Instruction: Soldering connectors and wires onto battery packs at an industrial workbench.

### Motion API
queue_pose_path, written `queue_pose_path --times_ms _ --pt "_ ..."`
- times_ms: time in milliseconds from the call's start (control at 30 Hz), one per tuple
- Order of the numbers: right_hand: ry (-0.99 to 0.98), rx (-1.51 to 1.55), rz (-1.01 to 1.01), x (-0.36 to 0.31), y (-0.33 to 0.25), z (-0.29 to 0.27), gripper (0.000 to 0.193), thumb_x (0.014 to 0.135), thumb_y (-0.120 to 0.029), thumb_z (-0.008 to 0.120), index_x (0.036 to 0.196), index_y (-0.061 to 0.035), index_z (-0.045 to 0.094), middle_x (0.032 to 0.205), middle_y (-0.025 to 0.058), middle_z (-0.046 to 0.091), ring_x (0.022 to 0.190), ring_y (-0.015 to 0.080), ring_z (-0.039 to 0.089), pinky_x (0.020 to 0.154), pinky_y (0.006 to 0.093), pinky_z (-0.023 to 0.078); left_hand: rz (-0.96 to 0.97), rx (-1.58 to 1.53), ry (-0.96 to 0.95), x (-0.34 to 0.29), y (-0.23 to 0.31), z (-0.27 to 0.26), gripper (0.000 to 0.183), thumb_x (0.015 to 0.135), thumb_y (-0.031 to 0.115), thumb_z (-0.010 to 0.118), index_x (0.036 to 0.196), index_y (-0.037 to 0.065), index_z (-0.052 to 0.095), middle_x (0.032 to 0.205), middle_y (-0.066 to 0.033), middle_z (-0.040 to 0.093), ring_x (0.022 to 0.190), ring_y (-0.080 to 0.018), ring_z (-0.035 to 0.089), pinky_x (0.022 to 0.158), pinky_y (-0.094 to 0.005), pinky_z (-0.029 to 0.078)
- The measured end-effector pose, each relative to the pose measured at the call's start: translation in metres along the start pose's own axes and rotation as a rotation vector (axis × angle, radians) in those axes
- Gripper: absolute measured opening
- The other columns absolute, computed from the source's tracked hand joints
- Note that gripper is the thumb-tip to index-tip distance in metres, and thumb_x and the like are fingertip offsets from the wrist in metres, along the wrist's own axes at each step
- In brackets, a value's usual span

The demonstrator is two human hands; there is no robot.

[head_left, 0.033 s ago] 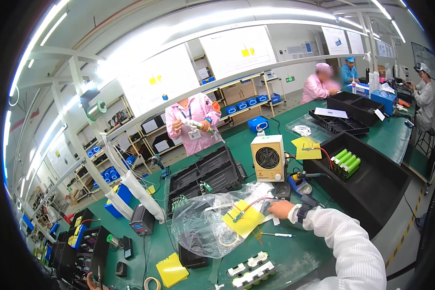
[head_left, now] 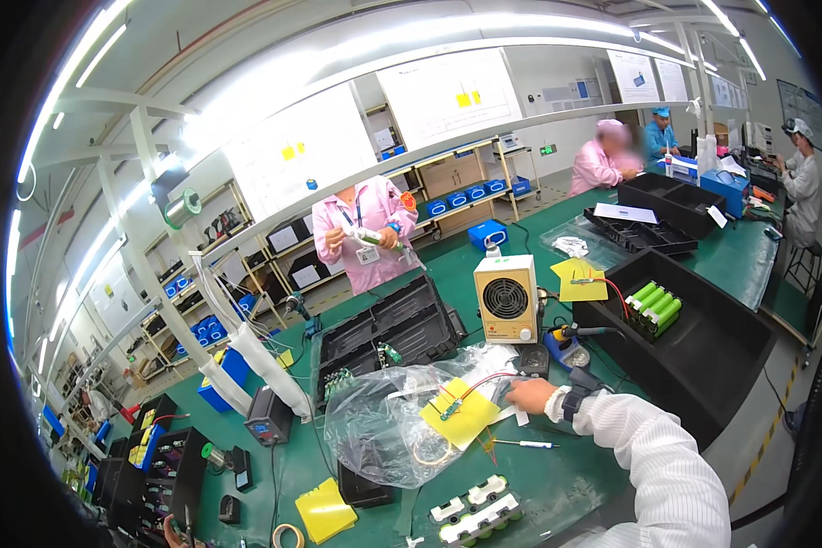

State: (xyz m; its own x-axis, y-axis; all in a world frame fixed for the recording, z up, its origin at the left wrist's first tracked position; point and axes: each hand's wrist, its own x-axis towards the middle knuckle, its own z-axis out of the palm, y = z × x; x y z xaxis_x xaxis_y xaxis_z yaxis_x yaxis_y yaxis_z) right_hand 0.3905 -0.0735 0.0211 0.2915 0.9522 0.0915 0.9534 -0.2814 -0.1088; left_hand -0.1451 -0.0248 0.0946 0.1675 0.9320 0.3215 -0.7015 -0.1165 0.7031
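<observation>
My right hand [head_left: 530,395], in a white striped sleeve with a dark wrist strap, reaches in from the right with its fingers curled together. Its fingertips are at the right edge of a yellow sheet [head_left: 473,422]; what they grip is hidden. On that sheet lies a small green circuit board [head_left: 451,409] with a red wire running towards my hand. Clear plastic bagging [head_left: 365,429] spreads under and left of the sheet. Nearer me is a battery pack with white holders [head_left: 480,523]. My left hand is not seen.
A fan unit [head_left: 507,297] and a blue-handled soldering iron [head_left: 568,332] stand beyond my hand. On the right, a black bin [head_left: 703,352] holds green cells [head_left: 656,310]. Across the bench a person in pink [head_left: 365,228] works. Someone's hand [head_left: 172,532] shows at lower left.
</observation>
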Motion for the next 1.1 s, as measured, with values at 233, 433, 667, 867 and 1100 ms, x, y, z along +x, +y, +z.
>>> queue_pose_path --times_ms 233,433,667,867,1100 --pt "0.232 -0.213 -0.060 -0.010 -0.017 0.000 0.008 0.077 -0.012 0.064 0.075 -0.0053 0.070 0.106 0.0092 0.057 0.094 0.0291 0.062 0.073 0.0441 0.054 -0.018 0.015 0.044 -0.004 0.003 0.003 0.025 0.098 0.025 0.056 0.114 0.005 0.052 0.081 -0.0046 0.053 0.066 -0.0160 0.050 0.059 -0.0308 0.045" --pt "0.148 -0.222 -0.121 -0.002 -0.017 -0.003 0.006 0.074 -0.016 0.068 0.075 -0.0105 0.071 0.106 0.0071 0.060 0.108 0.0244 0.053 0.082 0.0387 0.046 -0.020 0.048 0.061 -0.004 0.005 0.005 0.024 0.098 0.025 0.056 0.111 0.005 0.053 0.080 -0.0047 0.053 0.064 -0.0159 0.049 0.058 -0.0306 0.045" --pt "-0.048 0.176 0.190 0.009 -0.018 0.018 0.030 0.076 -0.018 0.075 0.104 -0.0092 0.066 0.111 0.0108 0.064 0.111 0.0318 0.056 0.091 0.0515 0.041 -0.027 0.038 0.057 -0.005 0.002 -0.006 0.020 0.100 0.024 0.054 0.108 0.005 0.052 0.080 -0.0049 0.053 0.066 -0.0162 0.051 0.059 -0.0311 0.046" --pt "0.015 0.060 0.256 -0.005 -0.014 0.010 0.020 0.075 -0.023 0.075 0.092 -0.0121 0.074 0.094 0.0072 0.071 0.101 0.0295 0.056 0.085 0.0507 0.035 -0.054 0.053 0.050 -0.002 0.002 -0.009 0.018 0.100 0.026 0.056 0.100 0.008 0.051 0.080 -0.0045 0.054 0.066 -0.0167 0.052 0.059 -0.0312 0.047" --pt "0.168 -0.151 0.464 -0.011 -0.019 0.000 0.012 0.074 -0.020 0.065 0.076 -0.0136 0.075 0.081 0.0059 0.071 0.090 0.0268 0.059 0.078 0.0463 0.034 -0.108 0.069 0.105 0.000 0.001 -0.006 0.019 0.099 0.027 0.057 0.096 0.010 0.050 0.078 -0.0031 0.052 0.065 -0.0156 0.050 0.059 -0.0299 0.046"
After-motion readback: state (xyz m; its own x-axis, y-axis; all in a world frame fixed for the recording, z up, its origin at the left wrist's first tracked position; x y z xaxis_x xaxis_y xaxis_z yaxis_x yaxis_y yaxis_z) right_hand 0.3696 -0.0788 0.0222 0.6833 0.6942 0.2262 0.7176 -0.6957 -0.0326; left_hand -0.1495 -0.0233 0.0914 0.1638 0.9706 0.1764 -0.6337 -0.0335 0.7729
